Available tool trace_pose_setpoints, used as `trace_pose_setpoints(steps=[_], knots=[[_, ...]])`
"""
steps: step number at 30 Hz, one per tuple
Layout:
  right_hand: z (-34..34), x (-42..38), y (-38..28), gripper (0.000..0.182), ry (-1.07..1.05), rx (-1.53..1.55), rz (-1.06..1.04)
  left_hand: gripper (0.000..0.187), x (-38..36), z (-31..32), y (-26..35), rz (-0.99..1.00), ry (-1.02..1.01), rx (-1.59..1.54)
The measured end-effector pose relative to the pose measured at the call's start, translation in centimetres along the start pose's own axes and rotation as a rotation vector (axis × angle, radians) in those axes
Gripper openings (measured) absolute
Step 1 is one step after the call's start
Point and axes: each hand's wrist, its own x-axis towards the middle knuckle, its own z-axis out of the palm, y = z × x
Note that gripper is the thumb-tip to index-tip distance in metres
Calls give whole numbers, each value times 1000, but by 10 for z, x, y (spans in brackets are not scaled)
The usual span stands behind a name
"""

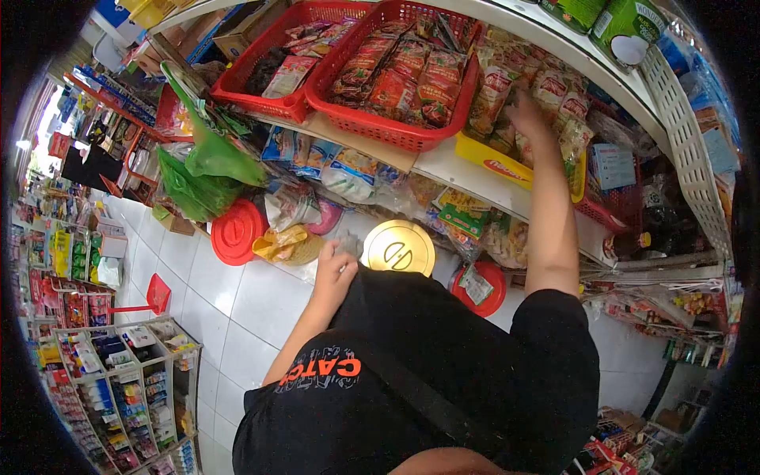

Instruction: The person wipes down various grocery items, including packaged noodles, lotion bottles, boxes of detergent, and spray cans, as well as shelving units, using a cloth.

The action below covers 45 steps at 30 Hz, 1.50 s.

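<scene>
My right hand [526, 115] reaches into a yellow basket [513, 176] on the shelf, among clear packets with red and white labels. Its fingers are stretched toward a packet [492, 93], and some fingertips are hidden there. Lower down, my left hand [336, 267] is closed in front of my black shirt, over the floor. A crumpled greyish piece [347, 245] shows at its fingers; whether it is cloth or plastic I cannot make out. A round gold lid [398, 248] lies just right of that hand, and a yellow mesh bag [286, 245] is on its left.
Two red baskets [385, 119] of packets stand left of the yellow one. A green plastic bag [210, 158] hangs at the shelf's left. Red lids [237, 229] sit below. Green cans [627, 32] stand on the upper shelf, and a product rack [123, 380] is at lower left.
</scene>
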Motion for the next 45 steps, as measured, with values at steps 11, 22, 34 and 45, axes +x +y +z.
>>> trace_pose_setpoints(steps=[11, 22, 34, 45], knots=[[24, 16, -5, 44, -331, 148, -35, 15, 14, -23, 7, -137, 235, -17], [-23, -31, -36, 46, 145, -270, 296, 16, 12, -34, 15, -66, 385, -14], [-41, -52, -28, 57, 722, 371, -92, 24, -4, -45, 17, -141, 320, -50], [-29, -217, -180, 57, 344, 1300, -934, 82, 14, -13, 43, 167, 11, 70]])
